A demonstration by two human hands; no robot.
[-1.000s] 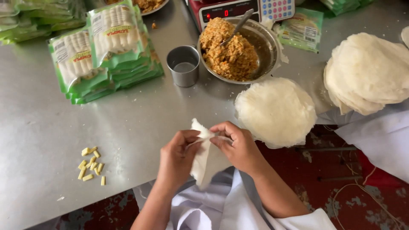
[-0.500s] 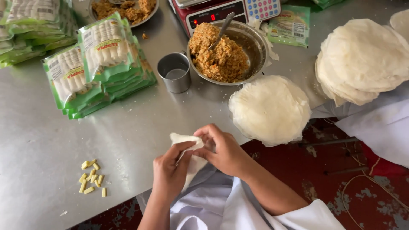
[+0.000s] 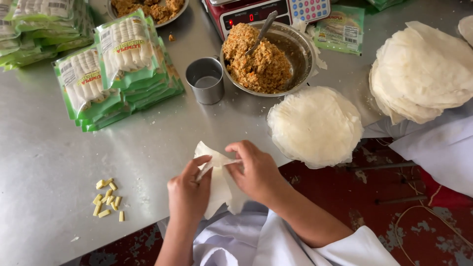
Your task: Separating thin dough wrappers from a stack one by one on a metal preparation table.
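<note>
Change: wrapper (image 3: pixel 217 184) now folded, lifted off the table (image 3: pixel 49 162) | your left hand (image 3: pixel 187 194) and right hand (image 3: pixel 256 170) pinch its top edge | filling bowl (image 3: pixel 300 47) far, untouched.

— Where did the wrapper (image 3: pixel 217 180) sit?

— At the near edge of the table (image 3: pixel 44 162), between the left hand (image 3: pixel 188 191) and the right hand (image 3: pixel 256 170). The small cut pieces (image 3: pixel 107 198) lay to its left.

— And farther back?

— The cup (image 3: pixel 205 80) stood behind the hands, with the bowl of filling (image 3: pixel 268 58) just to its right and a spoon (image 3: pixel 261 32) in the bowl. The scale (image 3: pixel 268 10) was behind the bowl. The stacked packets (image 3: pixel 116 69) lay left of the cup, and one wrapper stack (image 3: pixel 315 125) sat before the bowl.
</note>
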